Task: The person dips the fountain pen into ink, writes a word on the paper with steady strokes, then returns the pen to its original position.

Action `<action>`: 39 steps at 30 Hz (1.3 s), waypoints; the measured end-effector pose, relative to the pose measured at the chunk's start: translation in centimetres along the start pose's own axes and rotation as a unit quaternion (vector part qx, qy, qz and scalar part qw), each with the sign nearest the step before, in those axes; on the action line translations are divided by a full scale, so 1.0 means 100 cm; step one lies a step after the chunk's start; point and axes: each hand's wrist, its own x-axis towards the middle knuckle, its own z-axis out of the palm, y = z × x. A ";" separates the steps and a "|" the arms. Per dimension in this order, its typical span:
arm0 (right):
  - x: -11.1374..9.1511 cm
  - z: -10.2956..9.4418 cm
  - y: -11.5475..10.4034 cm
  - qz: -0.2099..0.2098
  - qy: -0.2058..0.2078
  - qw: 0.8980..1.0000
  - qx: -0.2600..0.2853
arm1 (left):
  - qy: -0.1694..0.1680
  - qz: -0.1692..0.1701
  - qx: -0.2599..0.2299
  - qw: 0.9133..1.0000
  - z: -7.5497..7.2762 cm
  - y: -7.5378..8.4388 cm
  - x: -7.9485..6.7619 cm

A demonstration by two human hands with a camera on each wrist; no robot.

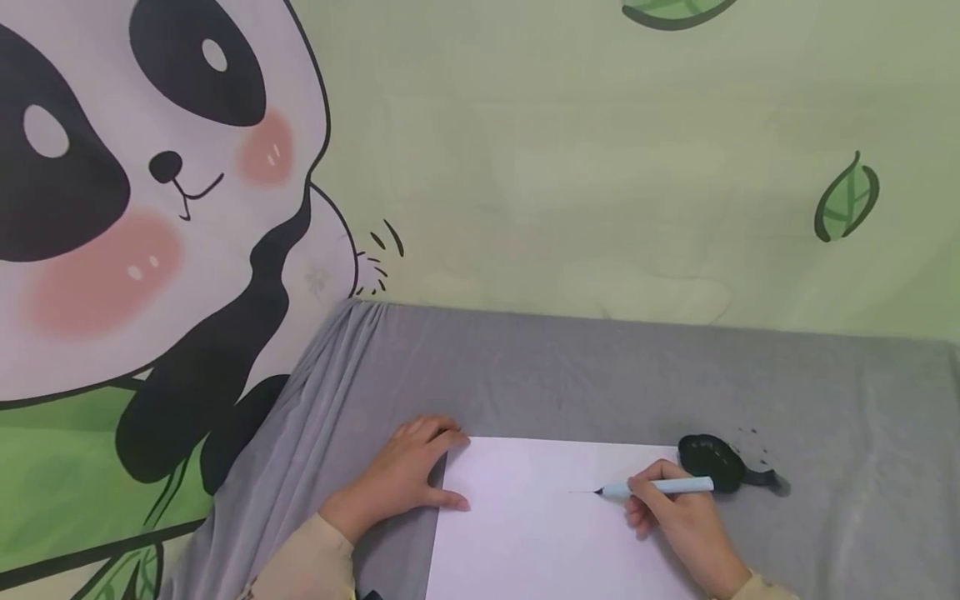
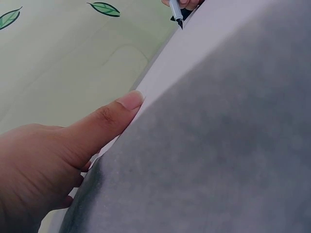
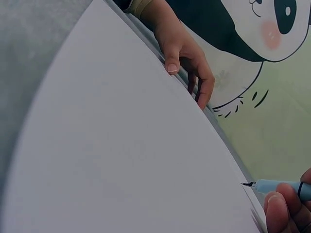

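While the left hand (image 1: 411, 468) rests, fingers relaxed, on the left edge of the paper (image 1: 525, 542) | right hand (image 1: 681, 518) pinches the blue pen (image 1: 686, 484) over its upper right | pen probably light, stiff, fragile-tipped — best held low on the barrel

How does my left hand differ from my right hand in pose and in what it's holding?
Your left hand holds nothing and rests at the left edge of the paper, while your right hand grips a pen. The left hand is spread, its thumb held away from the fingers; the right hand is curled, its fingers closed round the pen. Both are bare and at the paper.
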 end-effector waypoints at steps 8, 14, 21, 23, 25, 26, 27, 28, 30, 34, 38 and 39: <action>-0.001 0.000 0.002 0.010 -0.002 1.000 -0.005 | -0.007 -0.009 -0.005 1.000 -0.001 0.001 -0.002; 0.000 0.000 0.002 0.006 0.004 1.000 0.001 | -0.013 -0.013 -0.005 1.000 -0.001 0.001 -0.002; 0.000 -0.002 0.001 0.004 0.007 1.000 0.007 | -0.012 -0.012 -0.005 1.000 -0.001 0.001 -0.001; 0.000 -0.002 0.001 0.003 0.008 1.000 0.011 | -0.011 -0.012 -0.005 1.000 -0.001 0.001 -0.001; 0.000 -0.003 0.001 0.004 0.010 1.000 0.011 | -0.011 -0.011 -0.004 1.000 -0.001 0.000 -0.001; 0.000 -0.003 0.001 0.004 0.011 1.000 0.009 | -0.010 -0.011 -0.004 1.000 -0.001 0.000 -0.001; 0.000 -0.003 0.001 0.005 0.012 1.000 0.010 | -0.010 -0.010 -0.004 1.000 -0.001 0.000 -0.001; 0.000 -0.003 0.001 0.005 0.012 1.000 0.009 | -0.010 -0.011 -0.004 1.000 -0.001 0.000 -0.001; 0.000 -0.003 0.000 0.007 0.015 1.000 0.008 | -0.010 -0.010 -0.004 1.000 0.000 -0.001 -0.001; 0.001 -0.003 0.000 0.011 0.020 1.000 0.003 | -0.009 -0.009 -0.001 1.000 0.000 -0.001 0.000; 0.001 -0.004 0.001 0.016 0.026 1.000 -0.006 | -0.007 -0.007 0.001 1.000 0.000 0.000 0.000; 0.001 -0.004 0.001 0.017 0.026 0.999 -0.009 | -0.006 -0.006 0.002 1.000 0.000 0.000 0.000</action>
